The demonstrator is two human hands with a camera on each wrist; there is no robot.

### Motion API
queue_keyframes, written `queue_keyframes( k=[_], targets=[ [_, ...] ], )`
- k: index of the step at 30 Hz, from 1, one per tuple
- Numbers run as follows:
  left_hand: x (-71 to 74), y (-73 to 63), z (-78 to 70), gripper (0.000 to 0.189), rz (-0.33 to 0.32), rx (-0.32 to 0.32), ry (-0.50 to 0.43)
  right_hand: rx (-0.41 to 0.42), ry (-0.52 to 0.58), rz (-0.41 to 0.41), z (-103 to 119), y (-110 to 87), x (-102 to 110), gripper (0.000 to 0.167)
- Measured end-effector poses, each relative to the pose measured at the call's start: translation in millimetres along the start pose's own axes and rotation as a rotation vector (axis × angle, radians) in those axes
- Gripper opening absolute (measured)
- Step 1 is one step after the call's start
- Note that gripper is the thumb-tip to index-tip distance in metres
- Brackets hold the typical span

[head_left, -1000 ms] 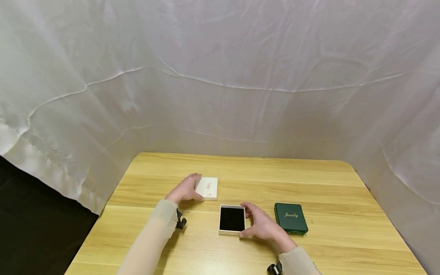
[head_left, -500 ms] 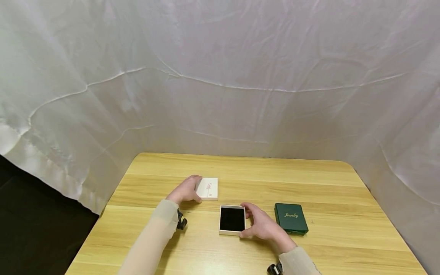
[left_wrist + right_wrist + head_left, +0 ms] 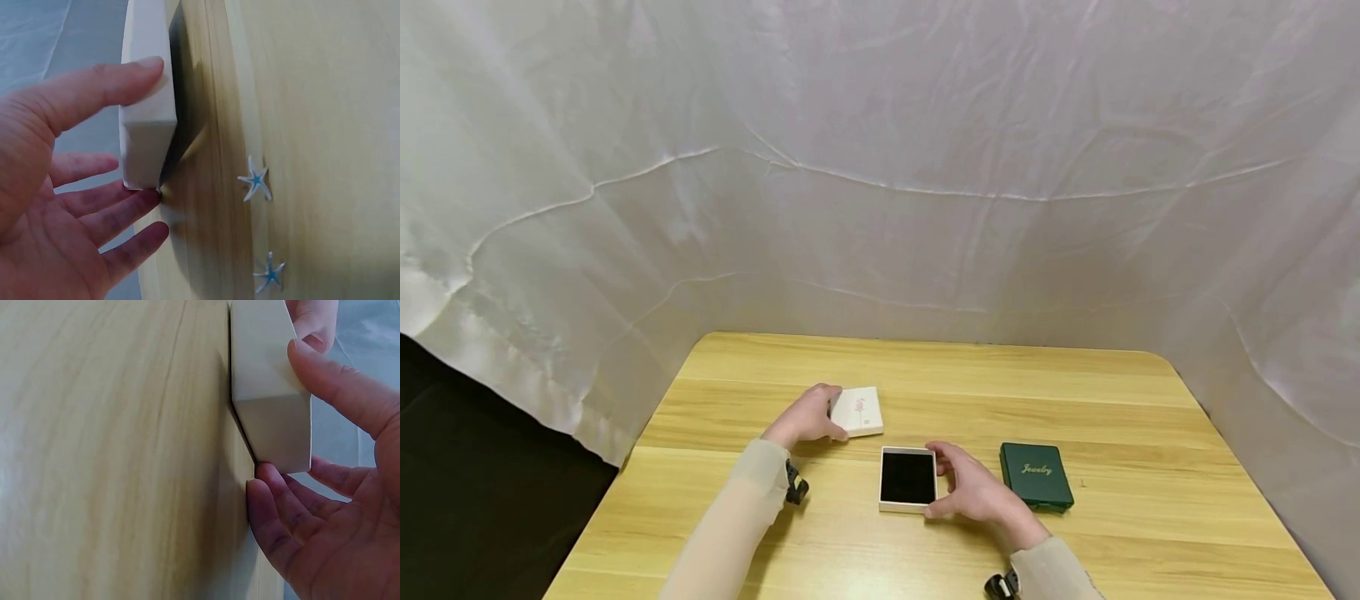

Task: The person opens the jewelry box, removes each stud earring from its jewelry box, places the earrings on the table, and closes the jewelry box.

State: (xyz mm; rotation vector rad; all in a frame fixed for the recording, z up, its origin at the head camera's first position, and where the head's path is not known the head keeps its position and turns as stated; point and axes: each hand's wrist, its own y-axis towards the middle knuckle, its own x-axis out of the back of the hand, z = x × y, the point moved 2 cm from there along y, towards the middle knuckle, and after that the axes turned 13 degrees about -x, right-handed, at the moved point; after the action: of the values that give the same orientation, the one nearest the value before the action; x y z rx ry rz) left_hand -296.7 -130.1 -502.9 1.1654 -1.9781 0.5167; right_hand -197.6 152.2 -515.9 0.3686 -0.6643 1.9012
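Observation:
In the head view, my left hand (image 3: 811, 415) holds the left edge of a white box lid (image 3: 859, 413) printed with a pink flower. Seen from the left wrist, the thumb presses one side of the lid (image 3: 150, 81) and fingertips meet its opposite corner; a dark shadow runs beside it. My right hand (image 3: 972, 490) grips the right side of an open white box base (image 3: 904, 507), lined in black. The right wrist view has the thumb on the near wall of the base (image 3: 272, 375) and fingertips at its lower corner by the tabletop.
A closed dark green case (image 3: 1036, 477) lettered "Jewelry" lies right of my right hand. Two small white starfish pieces with blue centres, one upper (image 3: 255, 180) and one lower (image 3: 270, 274), lie on the wooden table (image 3: 970, 379). Pale curtains (image 3: 880, 250) surround the table.
The white lid has shifted slightly right and turned a little in my left hand. My right hand and the box base stay in place.

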Motion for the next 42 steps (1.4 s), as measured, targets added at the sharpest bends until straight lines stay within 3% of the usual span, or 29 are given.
queue_keyframes(
  k=[7, 17, 29, 35, 39, 42],
  targets=[
    [-0.7, -4.4, -3.2, 0.087, -0.023, -0.034, 0.034, -0.014, 0.008, 0.007, 2.8, -0.2, 3.2, 0.094],
    [2.7, -11.6, -31.0, 0.089, -0.077, -0.126, 0.038, -0.042, 0.029, -0.117, 8.4, 2.9, 12.7, 0.084],
    [-2.0, -24.6, -69.9, 0.090, -0.068, -0.220, 0.029, 0.053, 0.008, -0.161, 28.6, 4.7, 20.1, 0.098],
    [-10.2, -31.9, -81.6, 0.088, -0.041, -0.261, 0.032, 0.086, -0.018, -0.158, 32.2, 4.4, 21.4, 0.103],
    [-15.8, -35.5, -85.9, 0.085, -0.052, -0.310, 0.040, 0.103, -0.018, -0.176, 30.2, 4.7, 22.4, 0.099],
    [-18.1, -37.8, -88.3, 0.085, -0.052, -0.311, 0.032, 0.133, -0.011, -0.171, 27.9, 4.3, 22.6, 0.095]
  ],
)
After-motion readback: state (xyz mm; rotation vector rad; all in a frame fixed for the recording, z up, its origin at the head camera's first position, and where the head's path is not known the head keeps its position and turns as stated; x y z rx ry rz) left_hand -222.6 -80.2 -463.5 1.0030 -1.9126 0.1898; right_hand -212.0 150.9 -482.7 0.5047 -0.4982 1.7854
